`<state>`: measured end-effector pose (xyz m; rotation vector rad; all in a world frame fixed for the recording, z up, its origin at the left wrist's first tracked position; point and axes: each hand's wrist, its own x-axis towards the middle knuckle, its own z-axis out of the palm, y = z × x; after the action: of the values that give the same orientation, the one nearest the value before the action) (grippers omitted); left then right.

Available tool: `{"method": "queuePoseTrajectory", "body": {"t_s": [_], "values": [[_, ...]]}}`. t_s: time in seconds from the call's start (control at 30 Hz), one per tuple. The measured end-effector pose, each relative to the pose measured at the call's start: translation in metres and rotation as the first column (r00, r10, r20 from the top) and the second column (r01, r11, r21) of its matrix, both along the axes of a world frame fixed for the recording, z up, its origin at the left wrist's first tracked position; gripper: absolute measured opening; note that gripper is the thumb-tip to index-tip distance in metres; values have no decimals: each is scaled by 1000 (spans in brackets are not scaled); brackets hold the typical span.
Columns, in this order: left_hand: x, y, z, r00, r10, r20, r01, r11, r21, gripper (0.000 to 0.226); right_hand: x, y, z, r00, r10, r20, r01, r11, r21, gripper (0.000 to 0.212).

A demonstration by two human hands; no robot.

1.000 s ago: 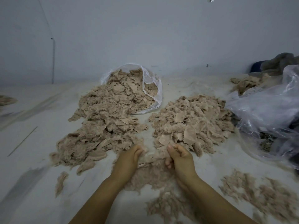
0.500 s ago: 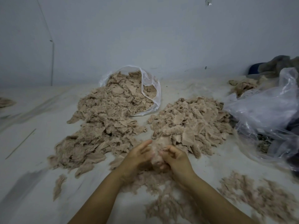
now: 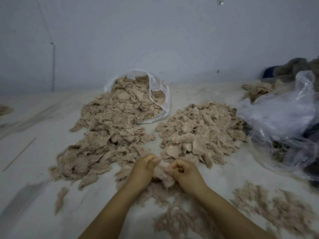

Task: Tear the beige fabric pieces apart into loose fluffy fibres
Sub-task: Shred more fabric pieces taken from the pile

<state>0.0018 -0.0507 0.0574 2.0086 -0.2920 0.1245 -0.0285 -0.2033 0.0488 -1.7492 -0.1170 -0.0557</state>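
Two hands hold one soft beige clump (image 3: 161,173) between them, low in the middle of the picture. The left hand (image 3: 145,167) has its fingers curled tight around the left side of the clump. The right hand (image 3: 181,169) is also curled up, and it pinches the right side of the clump. The clump looks fuzzy and puffy, and thin hairs hang from its bottom.

Under the hands and close to the person lies a patch of loose fluffy fibres (image 3: 174,219) on the pale floor (image 3: 43,152). More of this fluff (image 3: 276,209) lies spread out to the right.

Just past the hands sit two big heaps of beige fabric pieces. The right heap (image 3: 202,131) is round and has many flat torn bits on top. The left heap (image 3: 107,138) is longer, and its far end spills out of a clear plastic bag (image 3: 158,94) that lies open on its side. One small scrap (image 3: 60,199) lies alone to the left of the arms.

At the right edge is a big crumpled sheet of clear plastic (image 3: 284,121). Behind it are some brown rags (image 3: 257,90) and a grey bundle of cloth (image 3: 296,68). A plain bluish wall (image 3: 155,40) stands at the back.
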Motion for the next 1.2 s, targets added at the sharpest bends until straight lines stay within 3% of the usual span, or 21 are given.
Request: {"method": "queuePoseTrajectory", "body": {"t_s": [0.1, 0.13, 0.2, 0.27, 0.3, 0.33, 0.4, 0.47, 0.53, 0.57, 0.6, 0.67, 0.8, 1.03, 1.1, 1.2], "values": [[3, 11, 1, 963, 270, -22, -271, 961, -61, 29, -2, -7, 0, 991, -134, -7, 134, 989, 55, 23], [4, 16, 1, 956, 293, -28, -294, 954, -59, 34, -3, -11, 0, 983, -184, 21, 183, 982, 55, 22], [-1, 17, 6, 969, 167, -184, -198, 966, -168, 46, -4, -15, 0, 958, -248, 145, 252, 967, -16, 19], [-8, 9, 13, 879, -91, -468, -105, 921, -375, 49, -5, -12, -1, 929, -231, 289, 284, 946, -158, 18], [-11, 3, 15, 820, -203, -536, -70, 893, -445, 43, -5, -8, -2, 913, -190, 360, 285, 930, -231, 18], [-13, -2, 16, 794, -257, -551, -60, 869, -490, 32, -7, -5, -5, 895, -139, 424, 281, 914, -294, 21], [-12, -9, 16, 821, -190, -539, -183, 806, -563, 15, -10, -3, -11, 868, -74, 492, 273, 897, -347, 27], [-9, -7, 14, 848, -44, -528, -311, 765, -564, 18, -12, -6, -13, 894, -151, 422, 288, 915, -284, 31], [-9, -5, 13, 861, -31, -507, -303, 770, -562, 19, -11, -9, -9, 954, -261, 148, 275, 958, -80, 20], [-10, -4, 13, 869, -52, -491, -270, 783, -560, 20, -9, -10, -6, 971, -234, -44, 238, 966, 105, 10], [-12, -4, 13, 880, -72, -470, -233, 795, -560, 21, -7, -10, -2, 970, -139, -200, 195, 935, 296, 13], [-15, -5, 13, 899, -109, -425, -161, 820, -550, 20, -3, -7, 4, 942, 40, -334, 152, 836, 528, 23], [-16, -6, 16, 902, -137, -409, -111, 843, -527, 5, -5, 1, 9, 965, 6, -262, 132, 853, 505, 1], [-7, 3, 8, 911, 75, -406, -289, 818, -497, 30, -3, -4, 12, 969, -146, -200, 215, 898, 383, 12], [-5, 10, 4, 928, 102, -360, -258, 871, -418, 31, 3, -10, 21, 962, -173, -209, 254, 847, 467, 6], [-5, 13, -2, 964, 27, -263, -78, 979, -186, 22, 22, -18, 42, 940, -216, -264, 337, 709, 620, 5]]}}
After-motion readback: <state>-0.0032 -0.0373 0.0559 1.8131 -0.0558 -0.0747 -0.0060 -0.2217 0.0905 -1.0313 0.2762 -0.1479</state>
